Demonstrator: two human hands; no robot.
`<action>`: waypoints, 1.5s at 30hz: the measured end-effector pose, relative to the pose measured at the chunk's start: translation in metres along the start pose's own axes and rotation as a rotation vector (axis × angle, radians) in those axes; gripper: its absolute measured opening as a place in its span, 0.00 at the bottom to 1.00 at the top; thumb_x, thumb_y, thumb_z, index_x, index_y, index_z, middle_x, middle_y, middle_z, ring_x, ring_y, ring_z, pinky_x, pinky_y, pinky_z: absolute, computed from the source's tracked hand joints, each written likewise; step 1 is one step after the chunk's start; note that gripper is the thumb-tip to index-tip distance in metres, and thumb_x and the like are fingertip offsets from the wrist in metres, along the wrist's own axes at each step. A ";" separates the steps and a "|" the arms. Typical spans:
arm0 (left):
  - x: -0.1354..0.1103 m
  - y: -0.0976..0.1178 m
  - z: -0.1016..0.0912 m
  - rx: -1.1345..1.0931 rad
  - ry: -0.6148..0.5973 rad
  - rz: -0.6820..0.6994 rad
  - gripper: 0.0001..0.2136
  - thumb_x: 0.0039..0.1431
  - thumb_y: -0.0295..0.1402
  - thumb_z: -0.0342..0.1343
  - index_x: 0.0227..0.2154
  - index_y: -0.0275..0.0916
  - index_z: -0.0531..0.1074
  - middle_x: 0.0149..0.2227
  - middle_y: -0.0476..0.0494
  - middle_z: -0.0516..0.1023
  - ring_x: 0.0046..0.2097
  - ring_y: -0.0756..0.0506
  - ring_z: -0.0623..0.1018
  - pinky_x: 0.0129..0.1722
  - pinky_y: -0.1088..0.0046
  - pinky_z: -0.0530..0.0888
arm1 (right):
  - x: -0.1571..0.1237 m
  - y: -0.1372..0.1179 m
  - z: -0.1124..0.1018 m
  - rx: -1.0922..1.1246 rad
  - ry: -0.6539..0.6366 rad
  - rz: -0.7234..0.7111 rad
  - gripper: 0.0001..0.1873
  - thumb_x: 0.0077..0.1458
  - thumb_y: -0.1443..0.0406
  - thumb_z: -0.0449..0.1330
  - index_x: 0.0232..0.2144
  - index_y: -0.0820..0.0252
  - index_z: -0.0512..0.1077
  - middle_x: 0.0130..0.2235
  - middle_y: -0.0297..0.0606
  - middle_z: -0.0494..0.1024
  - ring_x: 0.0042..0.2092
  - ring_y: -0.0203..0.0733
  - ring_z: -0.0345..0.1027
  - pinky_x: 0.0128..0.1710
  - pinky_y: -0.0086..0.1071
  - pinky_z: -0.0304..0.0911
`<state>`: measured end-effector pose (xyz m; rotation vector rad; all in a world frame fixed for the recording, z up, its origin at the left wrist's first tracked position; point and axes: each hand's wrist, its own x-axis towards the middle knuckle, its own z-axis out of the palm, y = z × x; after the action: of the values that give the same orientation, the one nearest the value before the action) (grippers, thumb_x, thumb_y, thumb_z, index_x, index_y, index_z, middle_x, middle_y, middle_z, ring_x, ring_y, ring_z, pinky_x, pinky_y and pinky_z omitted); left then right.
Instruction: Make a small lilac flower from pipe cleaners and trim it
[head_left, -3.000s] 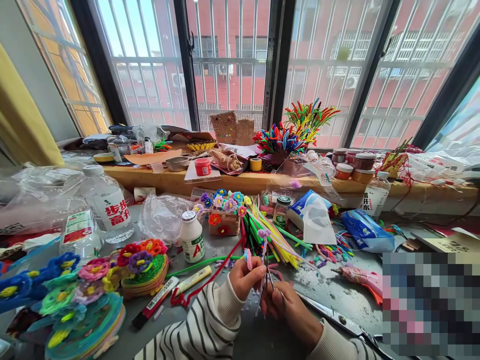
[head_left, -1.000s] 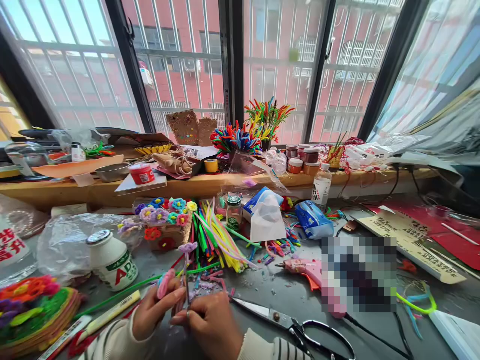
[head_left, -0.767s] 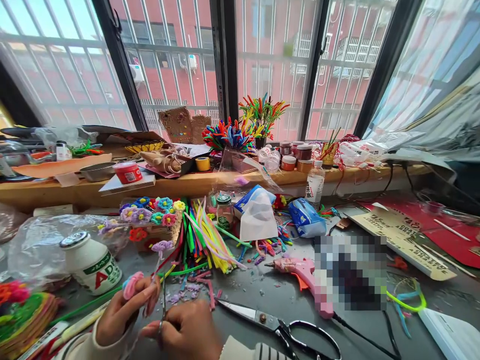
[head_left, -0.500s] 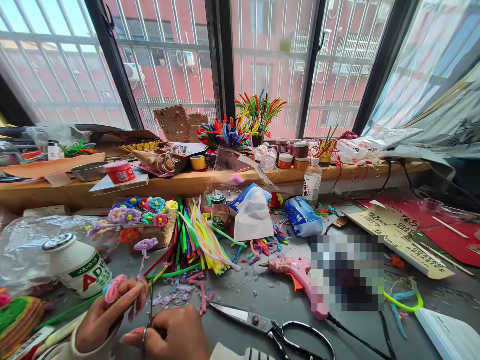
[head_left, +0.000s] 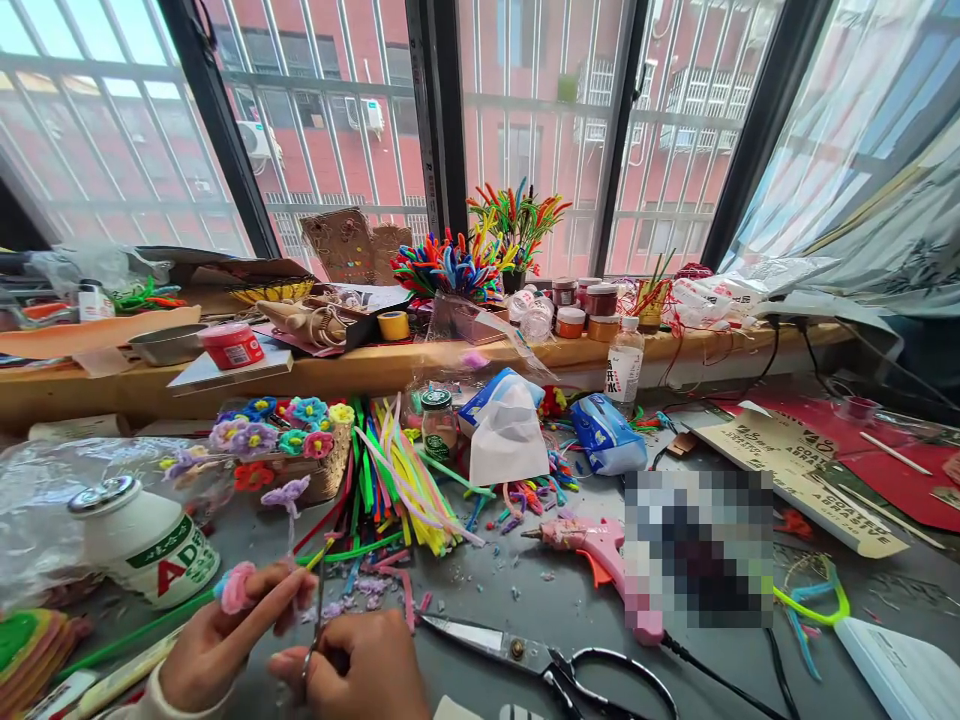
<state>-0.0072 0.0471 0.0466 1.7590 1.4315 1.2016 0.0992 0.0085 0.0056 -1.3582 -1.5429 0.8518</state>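
My left hand is closed on a purple pipe-cleaner flower, pinching its fuzzy stem so the bloom stands above the fingertips. A pink and blue fuzzy piece sits around or against one of that hand's fingers. In my right hand is a slim pair of scissors, blades pointing up beside the left fingertips. Whether the blades touch the stem I cannot tell. Purple fuzz clippings lie on the grey table just beyond the hands.
Large scissors and a pink glue gun lie to the right. Loose pipe cleaners and a basket of fuzzy flowers stand ahead. A white bottle is at left; tissue packs lie farther back.
Both hands have shifted slightly right, the flower and the scissors with them. The purple bloom has tilted and its stem is less exposed. The camera view has moved a little.
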 end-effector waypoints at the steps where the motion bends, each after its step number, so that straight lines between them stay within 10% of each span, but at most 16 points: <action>1: 0.000 -0.001 0.000 -0.056 0.013 -0.019 0.15 0.32 0.54 0.50 0.17 0.51 0.73 0.21 0.56 0.73 0.24 0.50 0.70 0.28 0.76 0.68 | 0.000 -0.001 -0.002 0.011 0.001 0.001 0.15 0.43 0.57 0.57 0.14 0.61 0.71 0.11 0.28 0.62 0.14 0.29 0.49 0.12 0.23 0.41; 13: -0.003 -0.010 0.019 -0.442 -0.108 -0.201 0.09 0.32 0.37 0.59 0.19 0.37 0.70 0.18 0.51 0.72 0.26 0.49 0.72 0.28 0.76 0.69 | 0.001 -0.005 -0.034 0.308 0.143 -0.100 0.12 0.46 0.61 0.53 0.25 0.63 0.72 0.24 0.35 0.73 0.26 0.36 0.63 0.25 0.24 0.56; 27: -0.005 -0.012 0.021 -0.436 -0.125 -0.178 0.08 0.34 0.36 0.56 0.14 0.36 0.66 0.14 0.53 0.67 0.20 0.51 0.68 0.24 0.75 0.65 | -0.011 0.001 -0.024 0.019 0.078 -0.055 0.19 0.48 0.55 0.49 0.19 0.64 0.67 0.17 0.30 0.61 0.20 0.32 0.51 0.19 0.24 0.47; 45: -0.015 0.006 0.012 -0.628 -0.326 -0.192 0.09 0.35 0.36 0.58 0.16 0.37 0.65 0.12 0.55 0.68 0.14 0.56 0.61 0.15 0.79 0.57 | -0.018 -0.004 -0.039 -0.010 -0.239 -0.202 0.30 0.45 0.43 0.38 0.14 0.61 0.59 0.17 0.30 0.57 0.20 0.32 0.49 0.20 0.26 0.47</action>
<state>0.0059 0.0319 0.0425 1.2736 0.8785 1.0500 0.1343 -0.0119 0.0206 -1.1148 -1.8353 0.9044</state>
